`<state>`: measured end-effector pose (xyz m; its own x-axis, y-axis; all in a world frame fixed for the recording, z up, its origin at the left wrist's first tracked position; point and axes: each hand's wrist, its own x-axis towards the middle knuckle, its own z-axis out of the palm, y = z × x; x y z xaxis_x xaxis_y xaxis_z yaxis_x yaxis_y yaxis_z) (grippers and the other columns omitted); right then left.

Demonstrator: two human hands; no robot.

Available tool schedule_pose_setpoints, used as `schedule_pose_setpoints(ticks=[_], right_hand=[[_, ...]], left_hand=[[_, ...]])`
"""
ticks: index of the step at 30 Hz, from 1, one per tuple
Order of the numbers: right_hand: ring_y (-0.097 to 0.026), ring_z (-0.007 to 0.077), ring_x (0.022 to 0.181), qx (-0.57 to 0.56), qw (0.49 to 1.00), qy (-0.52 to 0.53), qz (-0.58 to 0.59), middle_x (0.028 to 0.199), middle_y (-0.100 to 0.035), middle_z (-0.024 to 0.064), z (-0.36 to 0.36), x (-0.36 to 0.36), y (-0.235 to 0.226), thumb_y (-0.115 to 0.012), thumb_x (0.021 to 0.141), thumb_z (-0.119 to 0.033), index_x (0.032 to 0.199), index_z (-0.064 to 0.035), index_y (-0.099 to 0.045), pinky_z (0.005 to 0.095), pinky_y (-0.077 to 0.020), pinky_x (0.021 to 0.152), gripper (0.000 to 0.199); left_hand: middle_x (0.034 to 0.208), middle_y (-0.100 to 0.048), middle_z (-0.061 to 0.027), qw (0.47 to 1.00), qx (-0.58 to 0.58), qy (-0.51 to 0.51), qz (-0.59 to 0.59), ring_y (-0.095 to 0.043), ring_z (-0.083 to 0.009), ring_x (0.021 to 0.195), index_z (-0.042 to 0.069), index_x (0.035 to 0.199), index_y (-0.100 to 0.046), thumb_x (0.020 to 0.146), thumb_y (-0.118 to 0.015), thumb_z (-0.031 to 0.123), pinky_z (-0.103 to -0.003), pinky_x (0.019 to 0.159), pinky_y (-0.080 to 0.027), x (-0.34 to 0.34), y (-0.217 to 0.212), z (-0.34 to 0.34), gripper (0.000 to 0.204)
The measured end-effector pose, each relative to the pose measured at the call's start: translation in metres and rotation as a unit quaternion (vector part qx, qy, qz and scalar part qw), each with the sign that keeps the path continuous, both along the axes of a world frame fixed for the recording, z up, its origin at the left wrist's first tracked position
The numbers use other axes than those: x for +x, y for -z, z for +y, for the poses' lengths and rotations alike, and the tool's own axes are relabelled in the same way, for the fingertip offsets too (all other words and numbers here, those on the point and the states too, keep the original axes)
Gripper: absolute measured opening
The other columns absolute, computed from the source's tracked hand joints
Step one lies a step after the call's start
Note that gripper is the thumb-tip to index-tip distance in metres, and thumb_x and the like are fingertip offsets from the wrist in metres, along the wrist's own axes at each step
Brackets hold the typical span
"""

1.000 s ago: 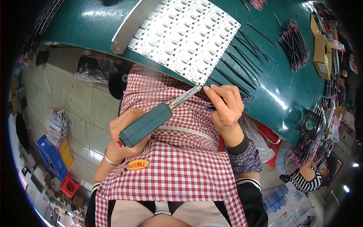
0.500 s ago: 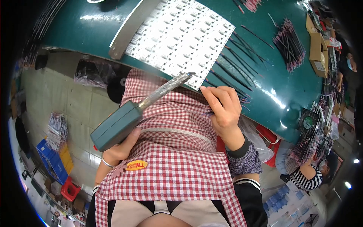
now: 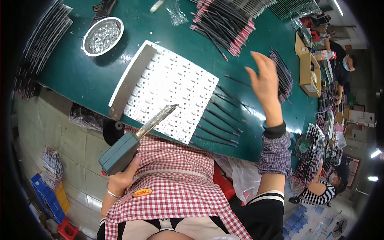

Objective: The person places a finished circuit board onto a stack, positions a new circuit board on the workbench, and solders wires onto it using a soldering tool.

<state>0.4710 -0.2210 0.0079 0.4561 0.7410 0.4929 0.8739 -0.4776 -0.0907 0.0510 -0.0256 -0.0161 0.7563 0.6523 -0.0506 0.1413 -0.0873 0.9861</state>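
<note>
My left hand point(image 3: 125, 177) is wrapped round the dark green body of a soldering gun point(image 3: 119, 154). Its long metal tip points up and right over the lower part of a white circuit board panel point(image 3: 176, 80), which carries rows of small parts. A grey metal bar point(image 3: 133, 82) lies along the panel's left side. From the right edge several black wires point(image 3: 220, 125) stick out over the table. My right hand point(image 3: 265, 82) is above the table right of the panel, fingers stretched and thumb apart, holding nothing. Closest to it is a bundle of black wires point(image 3: 283, 76).
On the green table point(image 3: 82, 82), a white oval dish point(image 3: 85, 47) of silvery bits stands at the far left. A larger heap of pink-tipped black wires point(image 3: 224, 22) lies at the back. Stacked panels point(image 3: 44, 40) fill the left end. A cardboard box point(image 3: 309, 76) and co-workers are on the right.
My right hand has left the panel's near corner and moved up and right, its fingers opening. The soldering gun stays in my left hand. The view has shifted, showing more of the table's far side.
</note>
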Motion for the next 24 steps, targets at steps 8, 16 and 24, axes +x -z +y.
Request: schedule_pose_setpoints(ticks=[8,16,24], right_hand=[[-0.061,0.0372,0.098,-0.191,0.981,0.014,0.000,0.103,-0.062,0.0221,0.148,0.022,0.026,-0.071,0.078,-0.005,0.105,0.0061,-0.060,0.0414,-0.0541,0.085,0.031],[-0.061,0.0362,0.090,-0.201,0.980,-0.004,-0.015,0.097,-0.061,0.0236,0.148,0.032,0.026,-0.064,0.075,0.003,0.096,0.0064,-0.055,0.0422,-0.0553,0.077,0.023],[-0.058,0.0346,0.087,-0.209,0.973,-0.076,-0.068,0.094,-0.052,0.0165,0.129,0.017,-0.015,-0.055,0.080,0.004,0.100,-0.0002,-0.049,0.0446,-0.0518,0.075,0.020]], left_hand=[[0.103,-0.072,-0.0113,1.000,0.018,-0.014,-0.010,-0.068,-0.0171,0.089,-0.005,0.111,-0.069,0.086,-0.073,-0.001,-0.029,0.079,-0.054,0.019,-0.009,0.005,0.026],[0.104,-0.072,-0.0127,0.999,0.001,-0.028,-0.020,-0.069,-0.0178,0.089,-0.006,0.112,-0.068,0.085,-0.074,0.001,-0.030,0.077,-0.055,0.028,-0.008,0.016,0.028],[0.103,-0.072,-0.0118,0.998,-0.035,-0.038,-0.031,-0.069,-0.0170,0.089,-0.007,0.113,-0.068,0.085,-0.074,-0.002,-0.029,0.078,-0.055,0.029,-0.007,0.024,0.029]])
